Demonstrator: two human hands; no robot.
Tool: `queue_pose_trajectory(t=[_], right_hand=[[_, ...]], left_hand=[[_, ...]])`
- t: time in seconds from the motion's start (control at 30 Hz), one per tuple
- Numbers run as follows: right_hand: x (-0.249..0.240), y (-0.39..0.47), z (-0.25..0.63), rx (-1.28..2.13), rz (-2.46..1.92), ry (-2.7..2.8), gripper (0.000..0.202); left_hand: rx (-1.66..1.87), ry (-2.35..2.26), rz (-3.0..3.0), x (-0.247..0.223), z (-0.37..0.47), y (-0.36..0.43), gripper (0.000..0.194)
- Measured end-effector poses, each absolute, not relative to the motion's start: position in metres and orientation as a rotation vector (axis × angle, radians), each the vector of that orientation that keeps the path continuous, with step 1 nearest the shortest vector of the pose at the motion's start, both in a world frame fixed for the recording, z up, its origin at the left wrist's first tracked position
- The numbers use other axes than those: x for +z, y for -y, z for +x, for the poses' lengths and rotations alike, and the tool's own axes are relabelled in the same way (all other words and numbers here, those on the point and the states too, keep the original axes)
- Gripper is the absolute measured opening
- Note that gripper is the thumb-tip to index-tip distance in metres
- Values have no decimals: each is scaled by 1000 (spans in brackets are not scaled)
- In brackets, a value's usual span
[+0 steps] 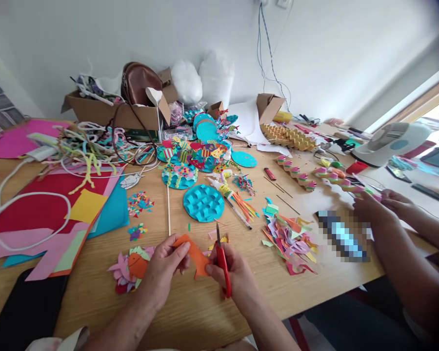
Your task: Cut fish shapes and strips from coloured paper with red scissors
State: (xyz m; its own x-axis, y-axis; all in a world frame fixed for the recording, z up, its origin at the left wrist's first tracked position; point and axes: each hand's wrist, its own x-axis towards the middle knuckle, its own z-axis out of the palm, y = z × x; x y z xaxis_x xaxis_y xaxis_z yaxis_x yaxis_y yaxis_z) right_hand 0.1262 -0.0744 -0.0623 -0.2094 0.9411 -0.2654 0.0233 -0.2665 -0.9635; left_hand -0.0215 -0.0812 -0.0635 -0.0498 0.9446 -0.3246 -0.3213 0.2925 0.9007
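My left hand (168, 261) pinches one end of a piece of orange paper (194, 254) above the near part of the table. The other end of the paper is between the fingers of my right hand (232, 270), which also grips red-handled scissors (224, 273) with the blades pointing up and away. Beside my left wrist lies a pile of coloured paper cutouts (124, 273) with an orange fish shape (137, 264) on top. Small paper scraps (225, 239) lie just beyond my right hand. A blue disc with raised paper loops (204, 203) lies farther back.
Coloured paper sheets (36, 204) and a black phone-like slab (29, 312) lie at left. A heap of paper offcuts (287, 239) sits right of centre. Another person's hands (376, 212) work at the right. A cardboard box (106, 109) and tangled cords (95, 141) stand behind.
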Motion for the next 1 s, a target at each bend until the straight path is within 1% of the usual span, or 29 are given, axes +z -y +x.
queue_pose_trajectory(t=[0.1, 0.2, 0.27, 0.37, 0.6, 0.77, 1.0], right_hand=[[-66, 72, 123, 1560, -1264, 1131, 32], [-71, 72, 120, 1564, -1231, 1122, 32], [-72, 72, 119, 1577, -1221, 1127, 31], [-71, 73, 119, 1576, -1237, 1134, 30], [-66, 74, 116, 1569, -1222, 1108, 33], [-66, 75, 118, 1530, -1241, 1155, 32], [-65, 79, 131, 1426, -1339, 1373, 33]], left_hand=[[1111, -1109, 776, -63, -19, 83, 28], [1022, -1161, 984, -70, -17, 82, 25], [1028, -1220, 1040, -76, -16, 81, 24], [1035, -1227, 1035, -79, -16, 80, 21], [1021, -1117, 1023, -74, -15, 82, 21], [1030, -1159, 1027, -74, -14, 82, 17], [1117, -1182, 935, -53, -22, 77, 14]])
